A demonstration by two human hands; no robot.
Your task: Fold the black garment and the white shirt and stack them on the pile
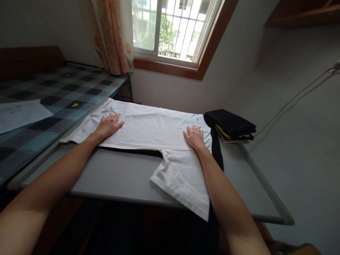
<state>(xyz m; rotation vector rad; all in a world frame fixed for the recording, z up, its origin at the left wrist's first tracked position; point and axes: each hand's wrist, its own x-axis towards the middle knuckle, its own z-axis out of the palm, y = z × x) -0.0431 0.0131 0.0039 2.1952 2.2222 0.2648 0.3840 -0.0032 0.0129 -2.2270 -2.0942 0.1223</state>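
White shirt [154, 124] lies spread on the grey tabletop [114, 173], sleeve [186, 180] overhanging the near edge. My left hand [109, 125] and right hand [194, 137] rest on it, fingers extended, unclenched.

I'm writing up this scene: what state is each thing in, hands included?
White garment: spread flat, one corner over the near edge of the table.
Black cloth: mostly covered by the garment.
Left hand: open, palm down on the garment.
Right hand: open, palm down on it too.
Dark stack: folded, piled at the right.
Curtain: gathered to the left.
Window: maybe partly open, hard to tell.
Paper: flat on the checked bed.
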